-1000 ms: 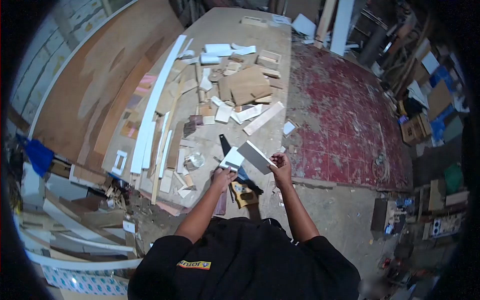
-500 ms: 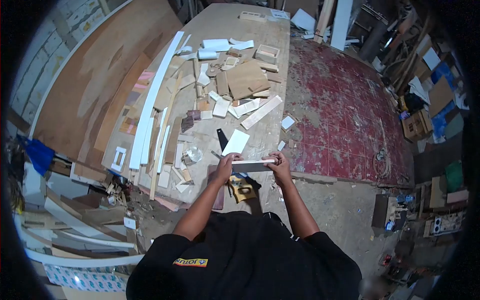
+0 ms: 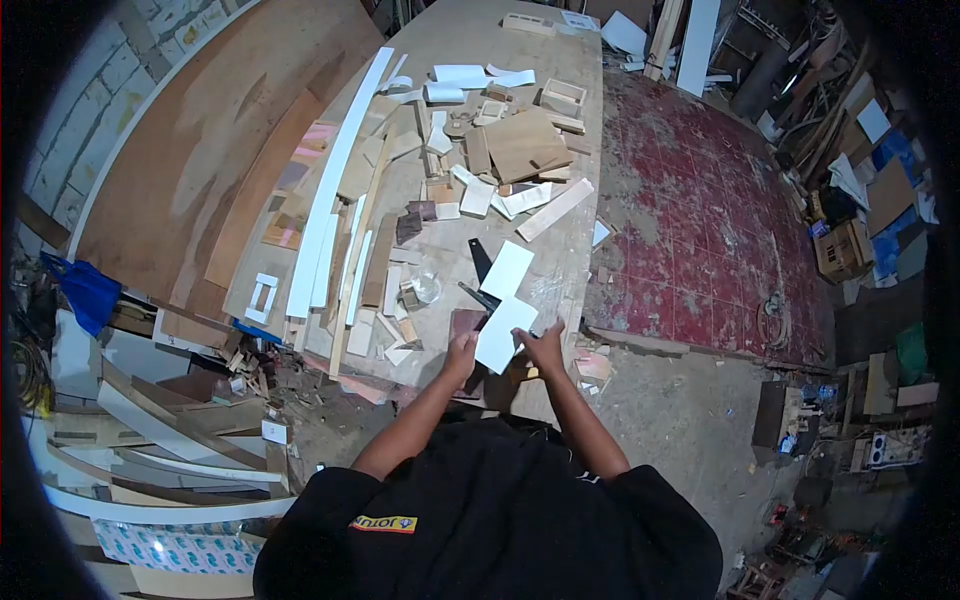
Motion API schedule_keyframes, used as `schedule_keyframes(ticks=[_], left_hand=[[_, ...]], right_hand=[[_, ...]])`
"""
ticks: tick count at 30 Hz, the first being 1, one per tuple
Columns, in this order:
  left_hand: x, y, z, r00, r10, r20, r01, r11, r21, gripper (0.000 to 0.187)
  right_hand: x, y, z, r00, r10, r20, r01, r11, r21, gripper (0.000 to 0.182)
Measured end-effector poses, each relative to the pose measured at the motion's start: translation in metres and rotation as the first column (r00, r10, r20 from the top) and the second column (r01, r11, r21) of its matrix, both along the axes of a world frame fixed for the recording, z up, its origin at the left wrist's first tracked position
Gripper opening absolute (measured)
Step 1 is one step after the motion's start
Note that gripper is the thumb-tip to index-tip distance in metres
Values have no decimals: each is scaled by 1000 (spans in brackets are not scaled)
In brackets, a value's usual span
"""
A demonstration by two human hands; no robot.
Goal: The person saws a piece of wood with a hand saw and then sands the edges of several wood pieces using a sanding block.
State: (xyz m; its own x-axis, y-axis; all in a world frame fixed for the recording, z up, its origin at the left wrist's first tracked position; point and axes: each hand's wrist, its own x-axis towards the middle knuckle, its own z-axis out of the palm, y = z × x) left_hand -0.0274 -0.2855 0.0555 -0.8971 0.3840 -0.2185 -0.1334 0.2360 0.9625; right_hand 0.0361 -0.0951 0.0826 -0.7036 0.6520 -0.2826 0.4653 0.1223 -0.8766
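Note:
A white rectangular board (image 3: 506,336) is held in front of me above the near end of the workbench, its white face up. My left hand (image 3: 459,361) grips its left edge. My right hand (image 3: 542,350) holds the right side, with a digit over the face. Just beyond lies a second white board (image 3: 508,270), beside the black handle (image 3: 480,259) of what looks like a saw. Near my left hand is a dark reddish-brown piece (image 3: 464,322). A yellow tool (image 3: 528,374) is mostly hidden beneath the board and my right hand.
Wood offcuts and a brown plywood square (image 3: 528,143) lie across the workbench (image 3: 450,25). Long white strips (image 3: 340,180) run along its left side. A clear round container (image 3: 426,289) stands left of the saw. Red tiled floor (image 3: 690,230) lies to the right.
The held board has turned from edge-on to face-up and now slants across the bench end. My hands have turned with it, and the yellow tool is more covered. The whole view has shifted slightly.

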Motion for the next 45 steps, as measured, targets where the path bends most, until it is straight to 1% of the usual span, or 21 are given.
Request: schedule_keyframes(ticks=[1,3,5,6,7,9,10,11,13,14,18,20,22,24,28,29,33,38,40,42,45], left_hand=[[10,-9,-14,974,79,213,-94,994,61,35],[17,-24,-30,972,56,226,-65,997,31,32],[21,-44,-27,969,-173,-174,100,926,-365,29],[16,-53,-1,948,-315,-45,262,853,-452,32],[12,-59,8,944,-326,-43,273,850,-451,32],[5,-71,14,851,-486,-198,263,722,-640,45],[-3,-75,16,800,-577,-165,336,659,-673,68],[-5,-79,17,794,-586,-161,346,653,-674,68],[-11,-81,43,541,-825,-162,290,364,-885,82],[-19,-81,42,476,-878,-59,347,249,-904,96],[-29,-82,-2,451,-892,-39,358,221,-907,102],[-33,-78,-14,396,-911,119,296,4,-955,99],[-31,-80,5,377,-916,140,342,-3,-940,97],[-31,-80,23,426,-898,111,416,85,-906,99],[-33,-80,27,418,-898,139,455,75,-887,103],[-33,-78,20,406,-896,182,438,16,-899,102],[-37,-75,22,359,-878,316,452,-132,-882,92],[-36,-73,17,293,-878,377,414,-239,-878,88],[-34,-77,0,412,-884,224,413,-38,-910,90],[-33,-78,23,428,-881,203,453,14,-891,92],[-33,-76,23,453,-873,181,495,78,-866,102]], right_hand=[[7,-17,27,992,11,128,18,974,-226,100],[15,-46,37,960,166,223,-112,965,-238,86],[25,-71,-17,983,166,81,-179,968,178,74],[26,-81,6,970,212,120,-234,948,218,70],[22,-87,14,952,248,179,-282,937,207,69],[12,-107,31,929,268,254,-340,889,305,70],[9,-113,25,931,293,219,-358,852,381,70],[0,-121,18,902,279,329,-397,836,379,67],[-9,-139,11,916,275,292,-381,824,420,66],[-14,-147,10,920,267,288,-371,828,419,66],[-21,-160,12,897,228,379,-378,840,390,61],[-11,-164,13,891,228,392,-381,844,377,60],[12,-176,12,930,234,282,-337,849,407,74],[35,-190,17,922,222,317,-342,852,396,75],[31,-190,8,912,216,350,-357,839,411,76],[19,-187,6,903,214,373,-357,856,373,75],[-49,-163,3,971,140,196,-226,810,541,60],[-51,-162,19,942,169,289,-284,862,421,57],[-6,-181,11,940,196,278,-298,867,398,60],[33,-206,18,953,183,241,-272,865,421,65],[38,-210,30,887,180,425,-359,848,390,64]])
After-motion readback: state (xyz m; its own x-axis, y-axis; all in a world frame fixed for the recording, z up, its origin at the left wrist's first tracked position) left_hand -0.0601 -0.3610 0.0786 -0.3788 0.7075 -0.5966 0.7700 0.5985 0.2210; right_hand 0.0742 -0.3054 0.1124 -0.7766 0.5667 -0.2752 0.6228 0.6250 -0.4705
